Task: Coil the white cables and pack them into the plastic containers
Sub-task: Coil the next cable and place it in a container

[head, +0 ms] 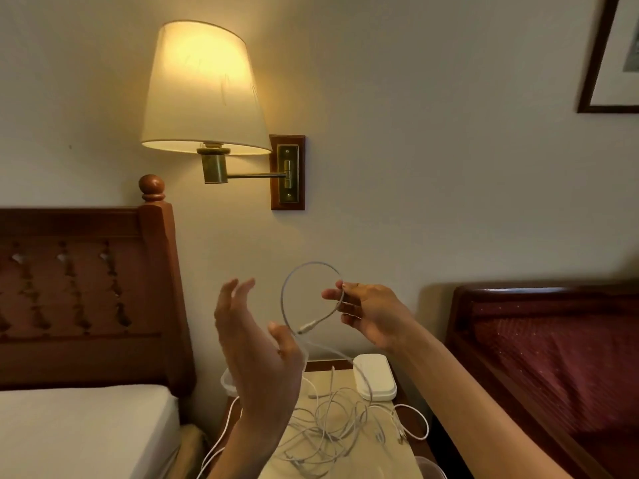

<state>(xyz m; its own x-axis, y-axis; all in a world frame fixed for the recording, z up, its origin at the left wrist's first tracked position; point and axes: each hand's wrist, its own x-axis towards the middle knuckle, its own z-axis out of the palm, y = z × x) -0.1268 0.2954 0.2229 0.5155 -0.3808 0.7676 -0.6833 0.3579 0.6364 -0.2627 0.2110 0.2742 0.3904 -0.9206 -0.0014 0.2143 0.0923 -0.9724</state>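
My right hand [368, 314] pinches a white cable [288, 288] between thumb and fingers, raised in front of the wall. The cable arcs up and left in one loop, and its plug end [306, 328] hangs inside that loop. My left hand [257, 354] is open beside the loop, fingers spread, thumb close to the cable's lower run; whether it touches I cannot tell. Below, a tangle of white cables [332, 430] lies on the nightstand [345, 375]. A clear plastic container [228, 380] shows partly behind my left wrist, and another container's rim [428, 466] sits at the bottom edge.
A white closed box [375, 375] rests at the back of the nightstand. A bed with a wooden headboard [86, 295] is on the left, a dark red upholstered seat [553, 357] on the right. A lit wall lamp [204, 95] hangs above.
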